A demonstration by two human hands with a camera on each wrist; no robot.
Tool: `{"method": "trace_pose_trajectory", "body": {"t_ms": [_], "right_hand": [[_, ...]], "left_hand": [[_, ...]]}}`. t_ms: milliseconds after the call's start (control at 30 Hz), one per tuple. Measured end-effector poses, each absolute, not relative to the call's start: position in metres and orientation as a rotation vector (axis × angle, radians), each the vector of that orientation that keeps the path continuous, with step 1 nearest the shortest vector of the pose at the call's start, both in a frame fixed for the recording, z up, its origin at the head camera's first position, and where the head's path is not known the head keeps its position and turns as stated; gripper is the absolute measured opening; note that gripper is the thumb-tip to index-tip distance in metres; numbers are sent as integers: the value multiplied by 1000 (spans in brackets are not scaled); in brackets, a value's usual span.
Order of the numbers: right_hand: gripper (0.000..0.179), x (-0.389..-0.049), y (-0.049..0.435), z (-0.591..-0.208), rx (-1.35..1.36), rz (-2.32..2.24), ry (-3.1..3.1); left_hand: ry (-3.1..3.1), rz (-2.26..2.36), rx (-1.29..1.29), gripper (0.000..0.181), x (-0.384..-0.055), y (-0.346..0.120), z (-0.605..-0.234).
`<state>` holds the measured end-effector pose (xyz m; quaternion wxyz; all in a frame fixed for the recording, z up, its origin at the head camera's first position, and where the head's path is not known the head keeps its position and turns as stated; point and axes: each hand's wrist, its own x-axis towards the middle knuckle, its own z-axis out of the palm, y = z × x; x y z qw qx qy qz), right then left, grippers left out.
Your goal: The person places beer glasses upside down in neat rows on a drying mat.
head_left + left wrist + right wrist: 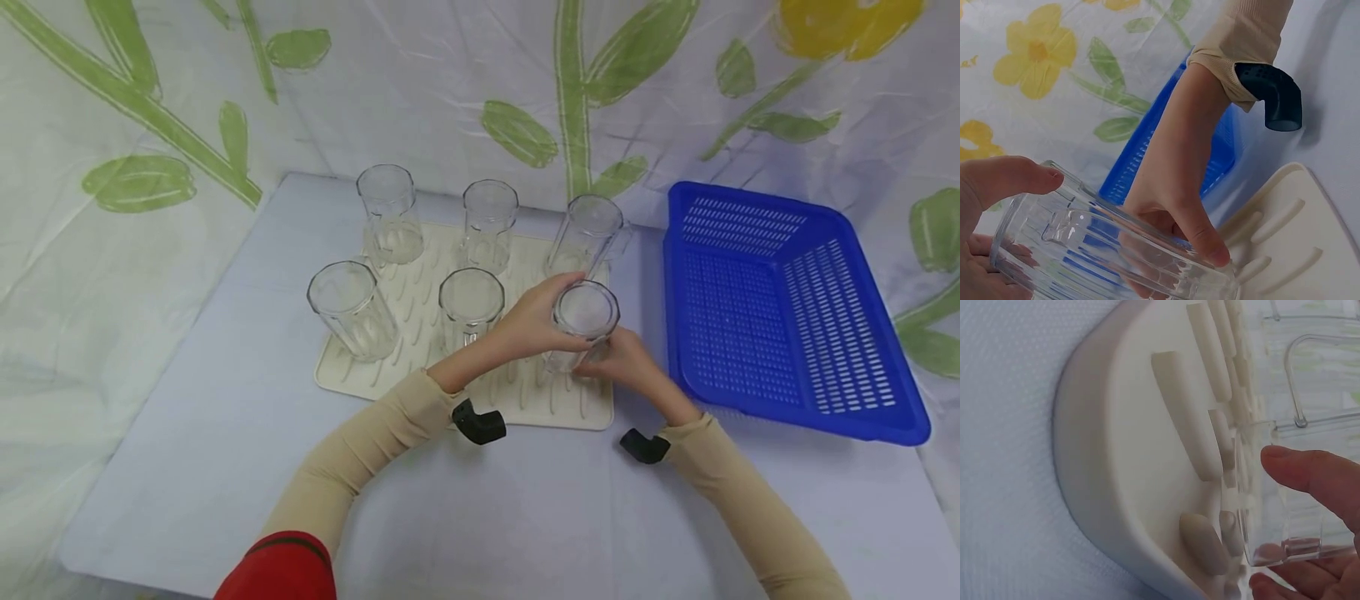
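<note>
Both hands hold one clear faceted glass mug (587,310) over the front right corner of a cream ridged drying mat (525,408). My left hand (534,321) grips its upper end, thumb on one side and fingers on the other. Lower down, my right hand (621,360) pinches the mug near its bottom end, with the thumb (1310,475) on the glass. In the right wrist view that lower end is right at the mat's ridges. Close by stand a front middle mug (471,304) and a back right mug (587,233).
More glass mugs stand upright on the mat: a front left mug (354,312), a back left mug (392,212) and a back middle mug (489,221). A blue plastic basket (911,400) sits on the white table (525,517) at the right. A flowered sheet (420,92) hangs behind.
</note>
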<state>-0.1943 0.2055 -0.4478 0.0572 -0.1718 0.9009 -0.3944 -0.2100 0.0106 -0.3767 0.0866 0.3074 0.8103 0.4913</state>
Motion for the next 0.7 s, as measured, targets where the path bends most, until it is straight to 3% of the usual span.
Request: {"method": "trace_pose_trajectory", "body": {"t_ms": [400, 567, 700], "right_hand": [[72, -190, 202, -441, -369, -1043, 2706], [77, -165, 206, -407, -331, -843, 2670], [77, -152, 215, -369, -500, -646, 2615]], "left_hand": [[2464, 1357, 883, 83, -212, 12, -375], [2489, 1166, 939, 85, -214, 18, -371], [2489, 1001, 961, 87, -212, 19, -361]]}}
